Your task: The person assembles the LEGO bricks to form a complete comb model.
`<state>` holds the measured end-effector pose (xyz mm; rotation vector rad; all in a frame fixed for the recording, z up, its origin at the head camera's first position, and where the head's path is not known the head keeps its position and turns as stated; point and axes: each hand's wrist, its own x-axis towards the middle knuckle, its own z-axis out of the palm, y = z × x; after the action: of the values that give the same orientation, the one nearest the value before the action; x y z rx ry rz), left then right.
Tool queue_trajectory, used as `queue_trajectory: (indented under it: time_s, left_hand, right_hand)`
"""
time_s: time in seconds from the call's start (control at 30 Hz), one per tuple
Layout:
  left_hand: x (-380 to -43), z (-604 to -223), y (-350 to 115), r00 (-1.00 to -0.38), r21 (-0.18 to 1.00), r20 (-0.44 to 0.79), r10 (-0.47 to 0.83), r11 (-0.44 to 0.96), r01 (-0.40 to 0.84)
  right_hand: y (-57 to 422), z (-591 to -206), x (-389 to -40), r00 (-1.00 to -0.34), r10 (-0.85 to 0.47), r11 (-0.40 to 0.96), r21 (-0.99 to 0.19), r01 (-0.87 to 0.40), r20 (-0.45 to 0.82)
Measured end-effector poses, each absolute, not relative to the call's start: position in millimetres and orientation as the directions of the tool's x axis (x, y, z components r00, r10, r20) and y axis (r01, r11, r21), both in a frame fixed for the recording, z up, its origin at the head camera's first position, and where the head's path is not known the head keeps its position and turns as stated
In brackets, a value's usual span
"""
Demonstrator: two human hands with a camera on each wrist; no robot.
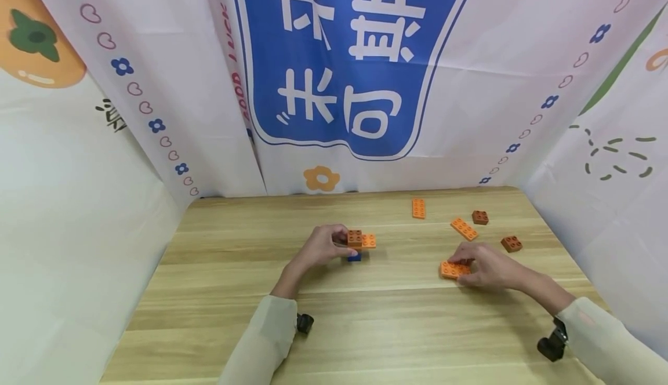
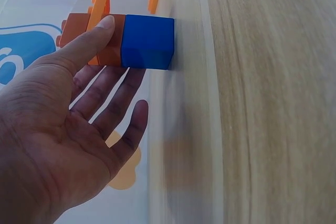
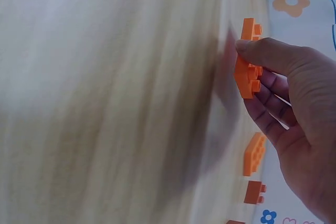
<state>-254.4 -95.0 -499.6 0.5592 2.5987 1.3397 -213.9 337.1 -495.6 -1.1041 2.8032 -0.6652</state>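
My left hand [image 1: 325, 246] grips a small stack of toy building bricks between thumb and fingers, left of the table's middle. At the bottom of that stack is a blue brick [image 2: 148, 41]; above it come a brown brick [image 2: 112, 51], a thin orange plate [image 1: 369, 241] jutting out to the right, and another brown brick [image 1: 355, 238] on top. Further right, my right hand [image 1: 487, 266] pinches a separate orange studded plate [image 3: 244, 80], its studs facing up, just above the table. Fingers partly cover both held pieces.
Behind the right hand lie two loose orange plates, one upright to the view [image 1: 418, 208] and one slanted [image 1: 464, 229]. Two brown bricks, a far one [image 1: 480, 217] and a nearer one [image 1: 511, 243], lie to the right. A printed cloth [image 1: 209, 54] hangs behind the wooden table [image 1: 219, 327].
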Motion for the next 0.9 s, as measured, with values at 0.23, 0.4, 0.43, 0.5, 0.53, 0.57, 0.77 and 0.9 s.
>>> queue_trajectory:
  time_s: [0.23,0.4,0.43,0.5,0.53,0.57,0.77,0.9]
  left_hand:
    - [-254,-499,-95,-0.915,0.819,0.017,0.404,0.519,0.244]
    - [-253,-498,-95,-0.916,0.817,0.022,0.4,0.522,0.247]
    - [-253,-498,-96,-0.917,0.816,0.022,0.399,0.522,0.247]
    - [-253,-499,-96,-0.917,0.815,0.021,0.398,0.525,0.246]
    - [-253,-500,-96,-0.917,0.814,0.021,0.398,0.526,0.246]
    - [-253,-500,-96,-0.917,0.815,0.021,0.398,0.525,0.246]
    - [-254,-500,-95,-0.914,0.822,0.022,0.404,0.513,0.247]
    - [-254,-501,-95,-0.916,0.82,0.024,0.401,0.516,0.247]
  right_hand:
    - [333,-492,-222,-0.701,-0.687,0.614,-0.364,-0.7,0.19]
    - [327,-487,-228,-0.708,-0.685,0.619,-0.375,-0.69,0.174]
    - [325,-486,-229,-0.709,-0.685,0.619,-0.38,-0.688,0.168]
    - [321,-483,-230,-0.711,-0.684,0.619,-0.387,-0.684,0.163]
    - [319,-481,-231,-0.712,-0.683,0.619,-0.388,-0.683,0.162]
    - [318,-480,-232,-0.712,-0.683,0.618,-0.389,-0.683,0.164]
    - [309,-471,-235,-0.708,-0.685,0.613,-0.391,-0.687,0.169]
    - [302,-466,-239,-0.703,-0.689,0.606,-0.394,-0.691,0.173]
